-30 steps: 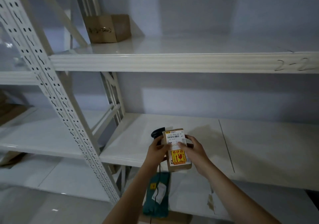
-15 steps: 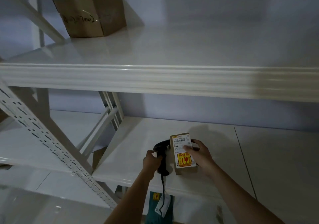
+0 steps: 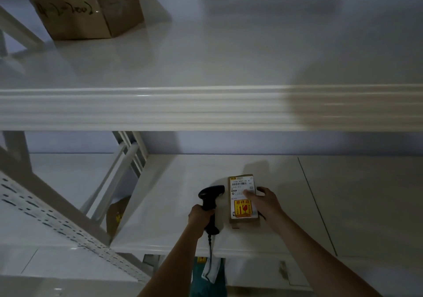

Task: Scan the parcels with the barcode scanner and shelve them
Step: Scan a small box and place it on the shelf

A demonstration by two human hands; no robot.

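Fingers (image 3: 251, 192) seemingly hold parcel (image 3: 243, 221)

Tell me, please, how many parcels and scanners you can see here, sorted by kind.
Cardboard boxes: 3, the labelled parcel under the right hand, the large box on the upper shelf, one partly hidden lower left.
Green mailer bags: 1.
Barcode scanners: 1, in the left hand.
Total: 5.

dim, bluish-grey room light. soft sheen along the upper shelf edge (image 3: 160, 106), a broad shadow darkening its right end. wide-angle bending at the borders; perforated upright (image 3: 57, 223) smeared with motion blur.
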